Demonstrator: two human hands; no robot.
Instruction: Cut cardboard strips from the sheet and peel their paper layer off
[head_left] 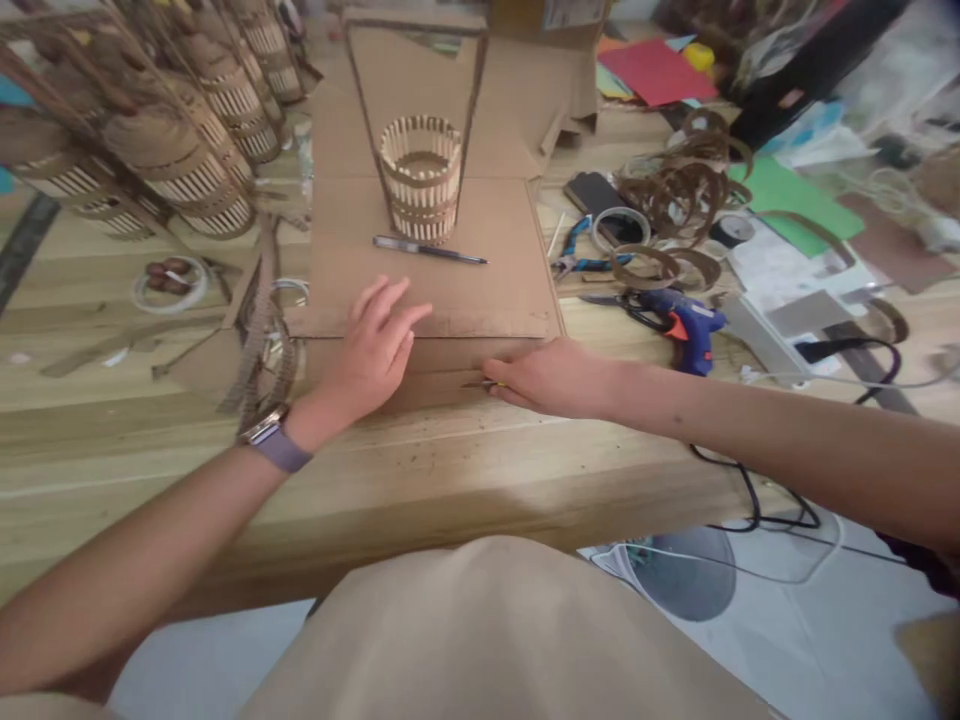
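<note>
My left hand [375, 350] lies flat with fingers stretched out on the near edge of a brown cardboard sheet [450, 270] on the wooden table [450, 470]. My right hand [551, 378] is closed in a pinch at the cardboard's lower right edge, with a thin dark tip showing at its fingertips; what it holds is too small to name. On the cardboard stand a small basket of cardboard strips [421, 175] and a dark pen [429, 250] lying in front of it.
Several finished strip baskets [180, 150] stack at the far left. Cardboard strip coils [675, 190], tape rolls [619, 228], pliers [577, 255], a blue glue gun [686, 325] with its cable, and coloured paper [652, 70] crowd the right. Tape ring [169, 285] and cardboard scraps lie left.
</note>
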